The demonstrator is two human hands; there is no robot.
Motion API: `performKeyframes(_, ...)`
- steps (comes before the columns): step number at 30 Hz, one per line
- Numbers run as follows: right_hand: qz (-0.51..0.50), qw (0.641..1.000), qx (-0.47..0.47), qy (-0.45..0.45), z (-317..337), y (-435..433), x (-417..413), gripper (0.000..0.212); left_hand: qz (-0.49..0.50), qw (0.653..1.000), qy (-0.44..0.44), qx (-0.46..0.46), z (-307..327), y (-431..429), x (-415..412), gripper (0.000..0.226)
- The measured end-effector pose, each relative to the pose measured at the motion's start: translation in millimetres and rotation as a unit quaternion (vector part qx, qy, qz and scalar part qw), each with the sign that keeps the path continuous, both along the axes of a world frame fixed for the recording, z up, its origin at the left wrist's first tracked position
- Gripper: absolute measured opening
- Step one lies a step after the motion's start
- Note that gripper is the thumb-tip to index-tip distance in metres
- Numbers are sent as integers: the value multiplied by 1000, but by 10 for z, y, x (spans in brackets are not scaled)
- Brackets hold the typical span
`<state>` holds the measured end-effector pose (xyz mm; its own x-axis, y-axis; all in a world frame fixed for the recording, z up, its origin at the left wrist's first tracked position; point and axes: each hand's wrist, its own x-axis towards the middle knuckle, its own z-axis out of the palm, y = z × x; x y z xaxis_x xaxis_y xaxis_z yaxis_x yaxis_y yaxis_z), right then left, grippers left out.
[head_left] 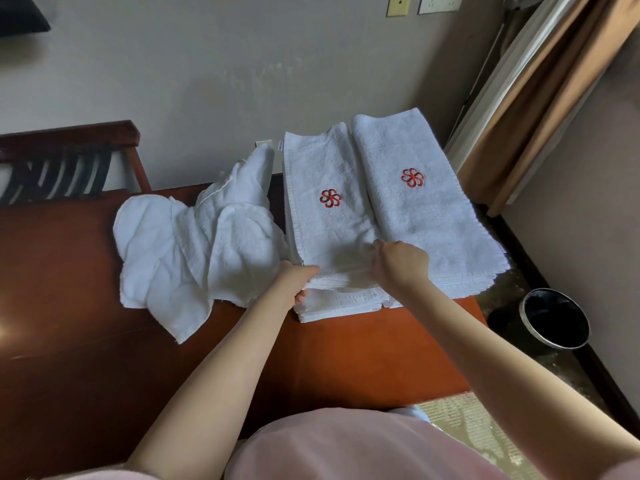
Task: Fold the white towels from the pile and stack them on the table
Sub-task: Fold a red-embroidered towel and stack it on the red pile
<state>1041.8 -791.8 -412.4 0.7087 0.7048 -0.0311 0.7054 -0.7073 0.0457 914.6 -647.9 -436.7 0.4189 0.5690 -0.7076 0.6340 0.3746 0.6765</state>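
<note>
White towel [329, 220] is lying on the folded stack [332, 311]. The left hand [299, 282] and right hand [401, 265] are pinching its near edge, probably to straighten it.

Left hand [298, 281] and right hand [401, 263] gripping folded towel [325, 216], crumpled pile [194, 251] beside, wooden table [346, 348]

The towels [346, 216] are made of white terry cloth, rough and matt, with a red emblem [330, 198] stitched in thread. The worktop [86, 341] is made of reddish wood with a smooth, slightly glossy finish. The bin [556, 318] rim is seen as shiny metal.
</note>
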Motion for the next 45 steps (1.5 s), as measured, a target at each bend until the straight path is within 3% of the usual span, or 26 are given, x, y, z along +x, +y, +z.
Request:
performKeyframes(6, 13, 1000, -2, -20, -17, -8, 58, 18, -45, 996, 51, -56, 38, 30, -53, 31)
performKeyframes(13, 76, 994, -58, -48, -148, -67, -93, 27, -143, 978, 119, 97, -2, -87, -65, 32)
performKeyframes(16, 83, 992, -60, -77, -168, -111, -103, 21, -189, 955, 163, 160, 41, -89, -107, 37)
performKeyframes(18, 104, 987, -4, -124, -143, -120, -85, 18, -220, 898, 197, 326, 31, -90, -130, 36)
performKeyframes(20, 153, 974, 65, -157, -166, -121, -55, 27, -235, 798, 151, 535, -5, -119, -125, 32)
performKeyframes(22, 189, 972, 61, -127, -222, -138, -15, 36, -282, 730, 50, 621, -45, -147, -102, 35)
performKeyframes(23, 191, 976, 36, -93, -249, -147, -4, 40, -329, 721, 28, 609, -70, -140, -98, 40)
performKeyframes(25, 158, 986, -43, -21, -282, -163, 0, 49, -411, 737, 52, 534, -175, -110, -134, 51)
performKeyframes(27, 140, 987, -78, -12, -315, -171, 6, 54, -443, 752, 83, 480, -300, -79, -214, 55)
performKeyframes(32, 137, 988, -69, -16, -240, -77, 3, 46, -424, 749, 77, 503, -248, -10, -198, 52)
performKeyframes(35, 128, 990, -53, -16, -148, 9, 1, 39, -385, 757, 58, 525, -107, 79, -62, 38)
performKeyframes(41, 142, 989, 27, 14, -63, 255, 47, 60, -313, 775, 21, 549, 6, 236, 107, 35)
performKeyframes(45, 129, 985, -72, 88, -97, 342, 95, 68, -394, 775, 66, 489, -71, 296, 111, 48)
